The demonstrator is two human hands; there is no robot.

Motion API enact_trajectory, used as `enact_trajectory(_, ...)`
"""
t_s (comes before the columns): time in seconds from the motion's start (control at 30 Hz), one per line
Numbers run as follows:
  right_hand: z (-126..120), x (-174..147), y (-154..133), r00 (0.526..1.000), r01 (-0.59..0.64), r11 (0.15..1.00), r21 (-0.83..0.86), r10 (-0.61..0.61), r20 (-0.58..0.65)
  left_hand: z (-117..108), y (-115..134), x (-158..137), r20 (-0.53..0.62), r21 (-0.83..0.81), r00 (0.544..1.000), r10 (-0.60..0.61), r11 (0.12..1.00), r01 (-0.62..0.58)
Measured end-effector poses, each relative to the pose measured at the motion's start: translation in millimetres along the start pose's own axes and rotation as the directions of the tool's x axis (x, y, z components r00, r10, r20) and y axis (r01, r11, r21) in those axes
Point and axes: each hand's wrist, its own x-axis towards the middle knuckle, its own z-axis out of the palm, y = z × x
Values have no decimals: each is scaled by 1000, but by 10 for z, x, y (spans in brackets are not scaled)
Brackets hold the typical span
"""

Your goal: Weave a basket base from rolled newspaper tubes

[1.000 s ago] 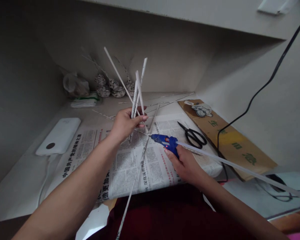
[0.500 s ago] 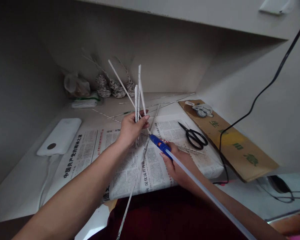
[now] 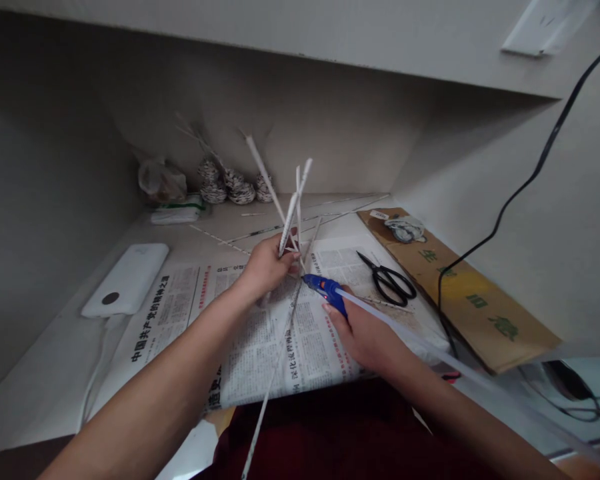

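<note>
My left hand (image 3: 271,263) is closed round several rolled paper sticks (image 3: 289,223), which fan upward from its fingers. In my right hand (image 3: 357,327) is a blue glue gun (image 3: 325,288) with a long clear glue stick out of its back end. Its nozzle is at the lower ends of the paper sticks, just beside my left fingertips; whether it touches them I cannot tell. A long thin paper stick (image 3: 263,413) runs from near the nozzle down past the table's front edge. Newspaper (image 3: 240,347) lies under both hands.
Black scissors (image 3: 390,279) lie right of the glue gun, beside a cardboard strip (image 3: 473,300). A white power bank (image 3: 126,280) with a cable lies at left. Woven paper gourds (image 3: 240,187) stand at the back wall. A black cord (image 3: 510,200) hangs at right.
The paper sticks have turned in my left hand and lean more to the right. The glue gun has tilted, its glue stick swinging to the right. The whole view has shifted slightly.
</note>
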Motion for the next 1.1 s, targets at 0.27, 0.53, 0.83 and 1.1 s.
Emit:
enact_trajectory(0.27, -7, -2, 48, 1000, -13, 1000, 3, 13, 7, -139, 37, 4, -180, 367, 927, 330, 897, -248)
enact_trajectory(0.53, -36, 16, 48, 999, 3, 999, 42, -5, 38, -60, -123, 101, -23, 23, 997, 80, 997, -80)
enact_trajectory(0.83, 4, 3, 80, 1000, -8, 999, 34, 7, 15, -271, -196, 136, 193, 631, 973, 124, 744, -220)
enact_trajectory(1.1, 59, -33, 158, 993, -1, 999, 43, 6, -120, -309, -153, 160, 302, 789, 949, -91, 582, -195)
